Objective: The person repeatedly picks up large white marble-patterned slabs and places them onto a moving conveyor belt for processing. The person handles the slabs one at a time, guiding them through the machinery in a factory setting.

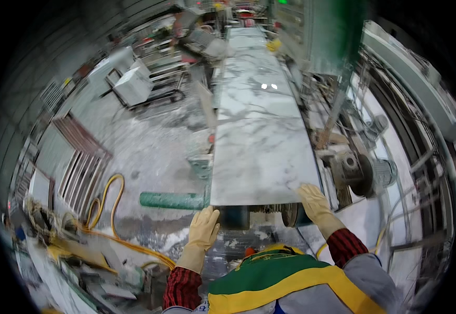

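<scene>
A long white marble-look slab (259, 167) with grey veining lies flat ahead of me, its short near edge facing me. A second slab (257, 89) of the same pattern lies beyond it, a thin seam between them. My left hand (204, 228), in a cream rubber glove, is just at the near left corner with its fingers stretched out; whether it touches the slab I cannot tell. My right hand (315, 205), gloved alike, has its extended fingers at the near right corner, seemingly resting on the edge. Neither hand grips anything that I can see.
A green roller (173, 200) juts out left of the slab. Right of it sits a motor with a dark wheel (361, 175). A yellow hose (114, 199) loops over the wet floor. Slatted racks (84, 172) stand left; a green machine cabinet (319, 36) rises far right.
</scene>
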`<state>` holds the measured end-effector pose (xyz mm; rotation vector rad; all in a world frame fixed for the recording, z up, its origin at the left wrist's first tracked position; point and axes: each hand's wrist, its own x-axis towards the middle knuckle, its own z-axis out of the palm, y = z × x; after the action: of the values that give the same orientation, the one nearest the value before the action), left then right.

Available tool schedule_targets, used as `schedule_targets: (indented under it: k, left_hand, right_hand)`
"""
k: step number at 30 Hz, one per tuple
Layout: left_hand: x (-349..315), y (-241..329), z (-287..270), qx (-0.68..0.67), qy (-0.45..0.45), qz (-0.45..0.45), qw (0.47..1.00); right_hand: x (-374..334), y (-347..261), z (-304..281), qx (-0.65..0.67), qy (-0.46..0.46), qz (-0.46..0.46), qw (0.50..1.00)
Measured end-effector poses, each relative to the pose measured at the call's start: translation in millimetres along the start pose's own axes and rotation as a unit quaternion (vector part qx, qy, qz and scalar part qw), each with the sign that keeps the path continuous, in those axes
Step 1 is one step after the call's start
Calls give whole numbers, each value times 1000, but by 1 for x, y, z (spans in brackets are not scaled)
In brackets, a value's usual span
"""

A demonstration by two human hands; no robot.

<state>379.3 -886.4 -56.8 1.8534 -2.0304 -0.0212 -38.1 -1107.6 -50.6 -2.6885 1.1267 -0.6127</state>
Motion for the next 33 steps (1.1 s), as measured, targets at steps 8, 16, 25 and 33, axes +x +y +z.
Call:
schedule_targets:
  k: [8, 16, 25, 33]
  left_hand:
    - [-189, 39, -53, 104, 20, -329, 938]
    - [-547, 222, 23, 12, 339, -616, 711]
    - [-523, 399, -33, -16, 72, -758, 649]
    - [-555, 484, -31, -34, 95, -799, 593]
  right_hand:
    - [-21, 50, 42, -2, 124, -66, 990]
    - [-24, 63, 84, 38, 113, -72, 990]
    - [-10, 79, 101, -41, 65, -35, 996]
    - [1, 109, 111, -176, 30, -94, 980]
